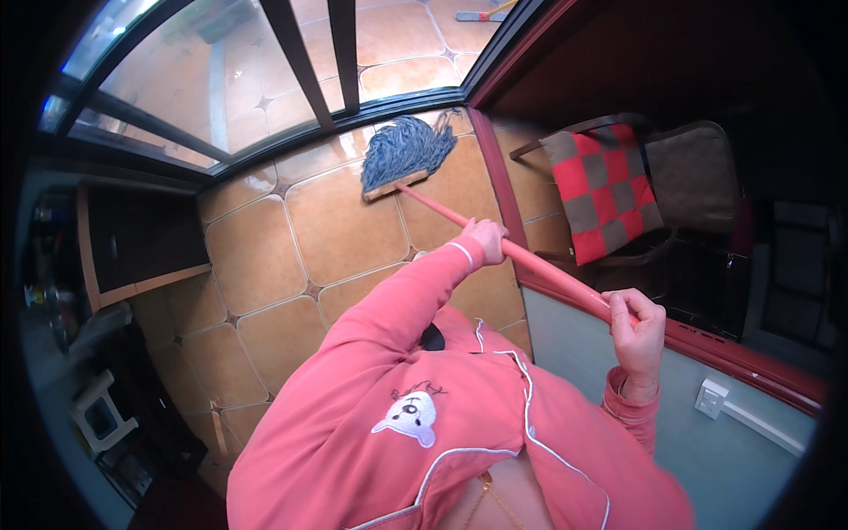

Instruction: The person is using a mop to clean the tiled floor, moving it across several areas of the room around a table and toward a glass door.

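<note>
A string mop with a blue-grey head [407,151] lies on the tiled floor, its strands spread close to the sill of the glass door. Its pink handle [550,266] runs from the head's wooden crossbar down to the right. My left hand [487,240] is wrapped around the middle of the handle. At the handle's upper end my right hand [635,324] grips it, thumb along the pole. Both sleeves are pink, with pale trim at the cuffs.
Ahead stands a dark-framed glass door [344,59]. A dark red frame [497,179] borders the right side, with a chair holding a checked cushion [606,192] beyond. At left are a dark cabinet [142,238] and a white plastic stool [103,411]. A wall switch [711,399] is at lower right.
</note>
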Action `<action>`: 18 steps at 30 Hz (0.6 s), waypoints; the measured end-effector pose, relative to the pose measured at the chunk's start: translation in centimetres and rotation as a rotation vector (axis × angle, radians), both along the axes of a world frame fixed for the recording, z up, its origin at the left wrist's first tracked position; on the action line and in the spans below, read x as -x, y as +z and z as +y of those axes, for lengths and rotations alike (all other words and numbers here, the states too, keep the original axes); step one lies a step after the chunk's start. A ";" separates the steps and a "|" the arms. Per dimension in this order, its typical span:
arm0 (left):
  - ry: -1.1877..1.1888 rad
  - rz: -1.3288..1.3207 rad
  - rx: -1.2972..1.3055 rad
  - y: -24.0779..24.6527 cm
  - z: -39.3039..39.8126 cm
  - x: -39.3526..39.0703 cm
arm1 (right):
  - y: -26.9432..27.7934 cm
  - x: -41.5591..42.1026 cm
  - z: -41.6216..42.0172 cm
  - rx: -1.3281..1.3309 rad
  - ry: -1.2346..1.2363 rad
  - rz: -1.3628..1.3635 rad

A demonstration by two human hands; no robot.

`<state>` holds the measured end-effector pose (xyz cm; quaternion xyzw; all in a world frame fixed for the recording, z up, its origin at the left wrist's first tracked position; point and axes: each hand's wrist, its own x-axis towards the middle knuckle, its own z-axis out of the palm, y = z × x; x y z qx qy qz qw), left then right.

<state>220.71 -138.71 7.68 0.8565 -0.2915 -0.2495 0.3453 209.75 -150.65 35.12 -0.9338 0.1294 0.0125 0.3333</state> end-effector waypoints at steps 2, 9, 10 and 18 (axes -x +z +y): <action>0.060 0.000 -0.021 0.1 3.2 1.9 | 0.7 0.1 1.8 -0.025 0.099 0.017; 0.251 0.070 -0.062 1.1 11.9 7.6 | 1.1 0.7 7.0 -0.072 0.369 -0.018; 0.297 0.049 -0.049 0.8 13.0 8.7 | 1.1 0.7 7.8 -0.085 0.414 -0.011; 0.687 0.069 -0.056 -0.8 22.1 15.8 | -2.0 0.3 14.1 -0.151 0.765 -0.062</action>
